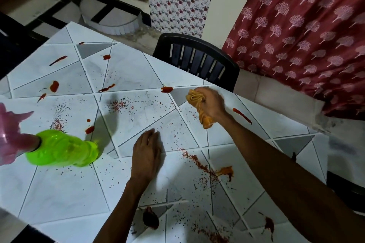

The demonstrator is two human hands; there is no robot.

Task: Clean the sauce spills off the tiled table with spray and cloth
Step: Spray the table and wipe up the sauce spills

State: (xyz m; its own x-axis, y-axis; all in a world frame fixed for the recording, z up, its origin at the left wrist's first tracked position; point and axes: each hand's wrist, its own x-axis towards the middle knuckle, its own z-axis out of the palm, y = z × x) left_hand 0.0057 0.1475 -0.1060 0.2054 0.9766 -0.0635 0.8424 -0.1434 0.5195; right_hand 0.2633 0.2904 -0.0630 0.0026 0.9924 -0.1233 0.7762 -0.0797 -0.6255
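Cloth (199, 108), orange, bunched into a roll: gripped in the fist of the right hand (212, 104), well right of the spray bottle (63, 149). Its long axis runs through the fist, with the folded end away from the viewer and the loose end hanging nearer. Left hand (147, 154): palm down, fingers straight and together, flat on the table (59, 193), between bottle and cloth. Bottle: green, pink trigger head, standing on its base. Table: white and grey tiles with red sauce spills (167, 89) and scattered flakes (197, 162). Beyond the bottle, past the table's far edge: black chair (197, 61), maroon tree-print curtain (306, 35).
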